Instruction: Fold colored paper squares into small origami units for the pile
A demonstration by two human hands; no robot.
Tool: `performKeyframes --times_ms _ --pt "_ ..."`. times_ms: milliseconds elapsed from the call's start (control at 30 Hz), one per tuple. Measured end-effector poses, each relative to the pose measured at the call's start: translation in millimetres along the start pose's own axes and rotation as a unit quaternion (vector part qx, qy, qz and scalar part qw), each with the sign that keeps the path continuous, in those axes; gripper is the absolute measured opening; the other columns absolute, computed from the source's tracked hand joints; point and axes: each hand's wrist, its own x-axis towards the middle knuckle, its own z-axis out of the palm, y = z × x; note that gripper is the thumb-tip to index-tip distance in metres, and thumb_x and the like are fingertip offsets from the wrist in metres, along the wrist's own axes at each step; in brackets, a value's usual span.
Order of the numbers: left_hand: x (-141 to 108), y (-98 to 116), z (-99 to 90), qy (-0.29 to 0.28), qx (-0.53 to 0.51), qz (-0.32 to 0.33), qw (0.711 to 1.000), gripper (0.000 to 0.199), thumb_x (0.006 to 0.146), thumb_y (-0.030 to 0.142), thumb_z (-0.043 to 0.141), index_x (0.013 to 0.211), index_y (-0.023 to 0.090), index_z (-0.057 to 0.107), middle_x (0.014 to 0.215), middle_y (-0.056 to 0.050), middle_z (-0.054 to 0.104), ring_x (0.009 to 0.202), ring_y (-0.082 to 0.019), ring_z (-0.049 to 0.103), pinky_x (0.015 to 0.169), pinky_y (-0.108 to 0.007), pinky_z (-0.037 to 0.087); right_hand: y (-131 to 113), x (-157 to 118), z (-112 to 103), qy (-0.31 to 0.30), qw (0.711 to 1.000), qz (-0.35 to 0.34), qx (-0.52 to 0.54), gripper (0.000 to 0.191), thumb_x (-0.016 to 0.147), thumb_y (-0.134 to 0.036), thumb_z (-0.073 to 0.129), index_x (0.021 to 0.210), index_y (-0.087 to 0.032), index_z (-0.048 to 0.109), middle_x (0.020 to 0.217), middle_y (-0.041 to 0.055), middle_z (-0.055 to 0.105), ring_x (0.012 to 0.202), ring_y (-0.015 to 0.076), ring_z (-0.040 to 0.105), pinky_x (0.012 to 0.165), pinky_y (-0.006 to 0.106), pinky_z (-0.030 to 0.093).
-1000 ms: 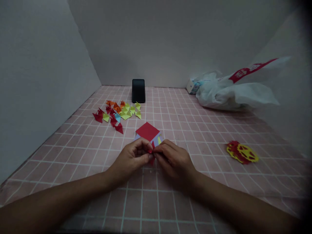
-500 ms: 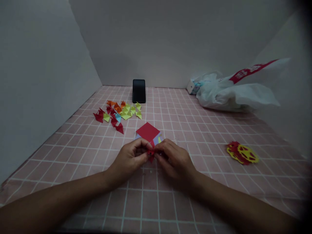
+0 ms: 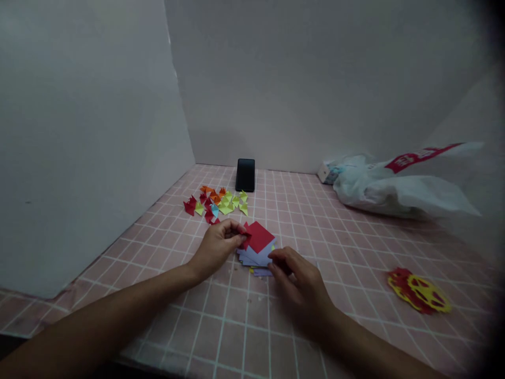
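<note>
My left hand pinches a small folded red paper piece between thumb and fingertips. That piece overlaps the left side of a flat red paper square, which lies on a stack of pale lilac papers with bits of yellow at its edges. My right hand is at the right side of the stack, fingers curled and thumb close to them; whether it grips anything is too small to tell. Beyond my left hand lies a cluster of folded paper figures in red, orange, yellow and light blue.
A black phone leans upright at the back of the pink checked tabletop. A white plastic bag and a small box sit at the back right. Red and yellow paper cutouts lie at the right.
My hands have parted, the left keeping the folded red piece and moving up beside the red square. The right hand has come off that piece. The camera view has shifted, tilting up and left.
</note>
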Motion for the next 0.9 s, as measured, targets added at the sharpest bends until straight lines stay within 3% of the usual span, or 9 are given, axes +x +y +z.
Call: performKeyframes --times_ms 133,233,400,467,667,767,900 --pt "18.6 11.8 -18.4 0.026 0.050 0.008 0.998 0.009 0.069 0.017 0.068 0.075 0.016 0.062 0.068 0.000 0.065 0.062 -0.013 0.062 0.062 -0.026 0.053 1.9 -1.4 1.3 0.006 1.000 0.006 0.010 0.009 0.092 -0.014 0.052 0.098 -0.019 0.057 0.079 0.0026 0.061 0.066 0.0152 0.059 0.061 0.025 0.046" --pt "26.2 15.9 -43.4 0.055 0.109 0.015 0.992 0.008 0.068 0.014 0.067 0.075 0.016 0.065 0.070 0.000 0.066 0.061 -0.012 0.062 0.062 -0.026 0.052 3.3 -3.4 2.3 0.001 1.000 0.004 0.016 0.009 0.093 -0.015 0.051 0.098 -0.020 0.057 0.079 0.0023 0.062 0.065 0.0149 0.059 0.060 0.025 0.046" --pt "25.3 2.2 -94.4 0.117 0.218 -0.002 0.969 0.007 0.070 0.020 0.064 0.075 0.016 0.065 0.064 0.000 0.065 0.055 -0.014 0.060 0.055 -0.026 0.048 3.3 -5.9 4.9 -0.008 1.000 0.006 0.020 0.010 0.092 -0.015 0.052 0.099 -0.019 0.057 0.082 0.0038 0.064 0.068 0.0158 0.061 0.062 0.026 0.047" --pt "27.0 -6.6 -108.6 0.127 0.271 -0.002 0.954 0.008 0.071 0.020 0.065 0.077 0.016 0.068 0.070 -0.001 0.068 0.064 -0.017 0.063 0.061 -0.028 0.050 3.2 -5.8 5.4 -0.009 1.000 0.004 0.018 0.010 0.092 -0.015 0.052 0.099 -0.019 0.058 0.084 0.0047 0.065 0.070 0.0164 0.062 0.064 0.027 0.047" --pt "42.0 -27.5 -121.7 0.106 0.418 -0.003 0.902 0.012 0.083 0.023 0.068 0.091 0.014 0.070 0.098 -0.007 0.069 0.092 -0.024 0.065 0.083 -0.039 0.054 3.9 -3.2 4.0 -0.009 1.000 0.018 0.020 0.010 0.092 -0.017 0.051 0.099 -0.019 0.058 0.083 0.0045 0.066 0.069 0.0163 0.062 0.063 0.027 0.047" --pt "46.8 -34.3 -125.2 0.077 0.462 -0.013 0.884 0.030 0.094 0.031 0.061 0.120 0.015 0.061 0.121 -0.010 0.063 0.103 -0.024 0.064 0.087 -0.044 0.056 5.2 -2.8 3.5 -0.012 1.000 0.017 0.020 0.009 0.092 -0.017 0.051 0.098 -0.019 0.058 0.081 0.0040 0.066 0.068 0.0159 0.061 0.063 0.026 0.047" --pt "51.3 -39.5 -131.8 0.049 0.493 -0.028 0.868 0.033 0.094 0.031 0.060 0.124 0.016 0.059 0.125 -0.011 0.061 0.105 -0.025 0.064 0.087 -0.045 0.056 7.3 -4.1 3.5 -0.018 1.000 0.014 0.017 0.009 0.093 -0.017 0.052 0.099 -0.019 0.058 0.083 0.0043 0.067 0.069 0.0163 0.062 0.064 0.027 0.048"
